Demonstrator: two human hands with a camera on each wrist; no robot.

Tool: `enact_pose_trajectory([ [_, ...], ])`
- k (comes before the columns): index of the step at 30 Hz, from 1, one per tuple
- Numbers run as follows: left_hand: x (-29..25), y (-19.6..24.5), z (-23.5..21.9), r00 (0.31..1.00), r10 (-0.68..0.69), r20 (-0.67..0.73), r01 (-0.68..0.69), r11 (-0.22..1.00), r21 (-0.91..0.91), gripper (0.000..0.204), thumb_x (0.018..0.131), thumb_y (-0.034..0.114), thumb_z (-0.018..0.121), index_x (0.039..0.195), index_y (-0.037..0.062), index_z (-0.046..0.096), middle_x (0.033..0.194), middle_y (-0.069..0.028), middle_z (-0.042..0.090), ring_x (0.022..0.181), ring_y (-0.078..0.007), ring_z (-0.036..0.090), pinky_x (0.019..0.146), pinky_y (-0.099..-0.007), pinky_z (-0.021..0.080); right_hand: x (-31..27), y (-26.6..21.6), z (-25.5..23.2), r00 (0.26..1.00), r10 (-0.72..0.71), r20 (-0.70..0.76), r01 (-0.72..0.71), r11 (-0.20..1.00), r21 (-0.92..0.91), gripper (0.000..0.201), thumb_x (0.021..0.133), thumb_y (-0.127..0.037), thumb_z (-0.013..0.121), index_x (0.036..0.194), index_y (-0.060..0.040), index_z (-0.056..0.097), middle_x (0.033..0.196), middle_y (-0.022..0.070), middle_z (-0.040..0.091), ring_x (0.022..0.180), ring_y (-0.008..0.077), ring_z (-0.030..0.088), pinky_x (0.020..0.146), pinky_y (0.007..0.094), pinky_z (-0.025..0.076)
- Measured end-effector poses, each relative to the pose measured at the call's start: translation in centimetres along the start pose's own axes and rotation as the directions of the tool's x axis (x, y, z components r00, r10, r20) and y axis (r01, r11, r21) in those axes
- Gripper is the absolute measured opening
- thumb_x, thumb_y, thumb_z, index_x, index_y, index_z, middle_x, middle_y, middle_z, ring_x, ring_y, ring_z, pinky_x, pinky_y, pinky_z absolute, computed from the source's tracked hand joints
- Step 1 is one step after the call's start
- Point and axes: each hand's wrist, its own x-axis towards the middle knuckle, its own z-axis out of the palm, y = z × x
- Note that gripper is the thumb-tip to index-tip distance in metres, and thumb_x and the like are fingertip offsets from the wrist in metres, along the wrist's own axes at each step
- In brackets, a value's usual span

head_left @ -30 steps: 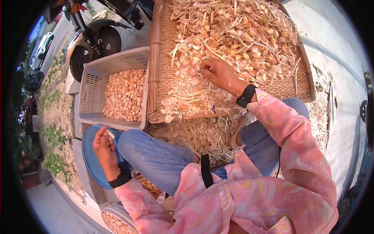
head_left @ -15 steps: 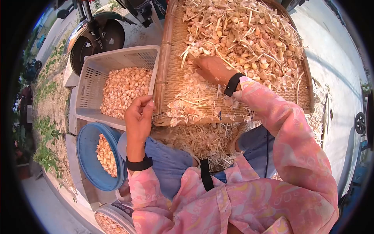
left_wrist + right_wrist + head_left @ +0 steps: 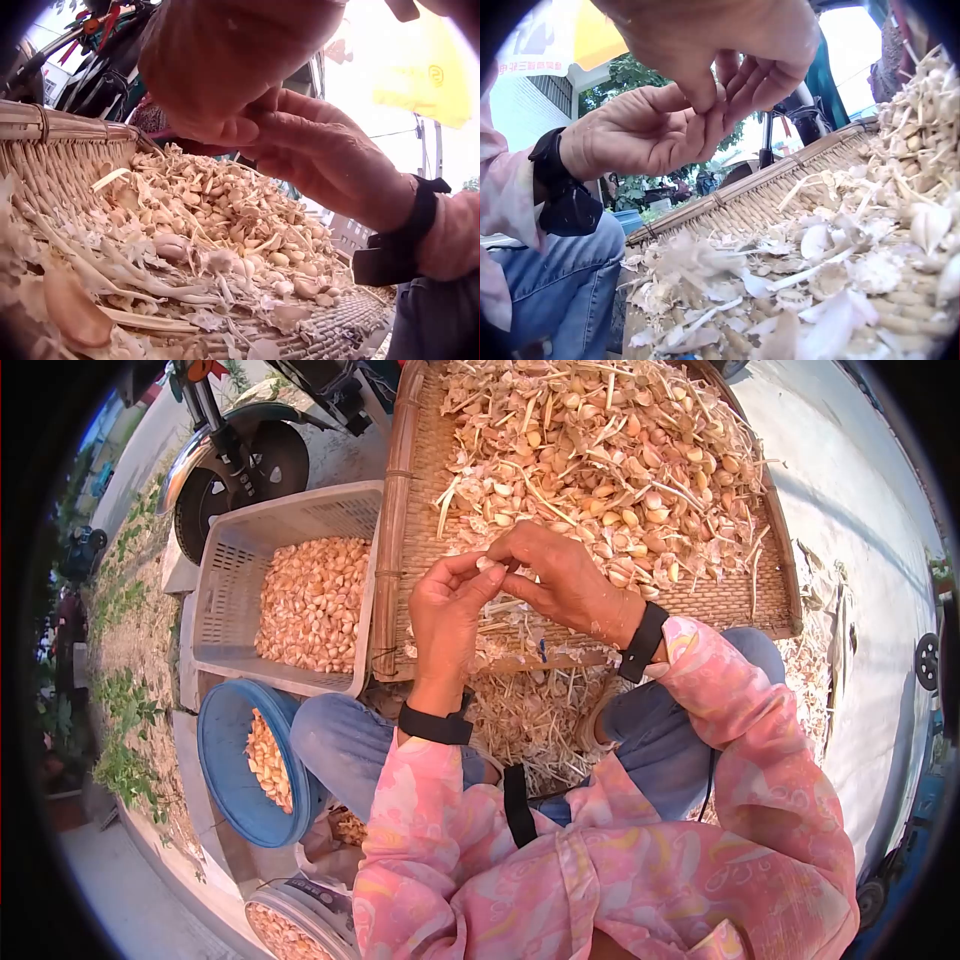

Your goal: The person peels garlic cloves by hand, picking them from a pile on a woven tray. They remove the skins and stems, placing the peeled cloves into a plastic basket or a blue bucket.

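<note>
My left hand (image 3: 447, 615) and right hand (image 3: 572, 578) meet above the near left part of the woven tray (image 3: 415, 455). Between their fingertips they pinch a small pale garlic clove (image 3: 487, 564). In the right wrist view a bit of the clove (image 3: 721, 92) shows where thumbs and fingers come together. From the left wrist the fingers hide it. Below the hands, thin garlic skins (image 3: 285, 315) and dry stalks (image 3: 150, 289) litter the weave. A heap of loose cloves mixed with husks (image 3: 620, 470) covers the far part of the tray.
Left of the tray stands a pale plastic crate (image 3: 225, 615) holding many cloves. A blue tub (image 3: 215, 765) with peeled-looking cloves sits by the left knee. Nearer is a round pail (image 3: 310, 920) of cloves. A vehicle wheel (image 3: 245, 470) stands behind the crate.
The left hand has come from over the blue tub, rightward to the tray, and now meets the right hand. The right hand, earlier among the garlic, has drawn up to join it.
</note>
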Motion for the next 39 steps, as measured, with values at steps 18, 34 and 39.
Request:
enact_pose_trajectory([
  [18, -2.3, -0.4, 0.2, 0.998, -0.01, 0.054, 0.006, 0.997, 0.076, 0.026, 0.087, 0.01, 0.056, 0.109, -0.0035, 0.055, 0.085, -0.0062, 0.062, 0.071, -0.0093, 0.058, 0.065, -0.0192, 0.048, -0.9, 1.5, -0.9, 0.87, 0.322, 0.374, -0.493, 0.534, 0.687, 0.013, 0.083, -0.009, 0.061, 0.093, -0.0015, 0.056, 0.085, 0.0003, 0.058, 0.077, 0.0067, 0.056, 0.07, 0.0213, 0.046],
  [34, -0.8, 6.6, -5.8, 0.985, -0.11, -0.134, 0.154, 0.908, 0.389, 0.035, 0.092, 0.02, 0.048, 0.121, 0.0004, 0.048, 0.104, -0.0125, 0.059, 0.086, -0.0163, 0.06, 0.072, -0.0234, 0.048, -0.2, 1.1, 1.2, 0.934, 0.331, 0.133, -0.298, 0.519, 0.801, 0.018, 0.084, -0.007, 0.06, 0.101, -0.0039, 0.058, 0.091, 0.0035, 0.059, 0.08, 0.0115, 0.058, 0.073, 0.0237, 0.048],
  [39, -0.7, 1.6, -2.3, 0.936, -0.29, 0.197, 0.318, 0.939, -0.131, 0.019, 0.089, 0.013, 0.052, 0.102, -0.0006, 0.056, 0.085, -0.0089, 0.063, 0.071, -0.0111, 0.06, 0.061, -0.019, 0.049, -0.3, 0.0, 1.2, 0.996, 0.067, -0.055, -0.045, 0.942, 0.332, 0.014, 0.08, -0.008, 0.062, 0.094, -0.0044, 0.062, 0.079, 0.0041, 0.056, 0.07, 0.015, 0.056, 0.063, 0.0276, 0.046],
])
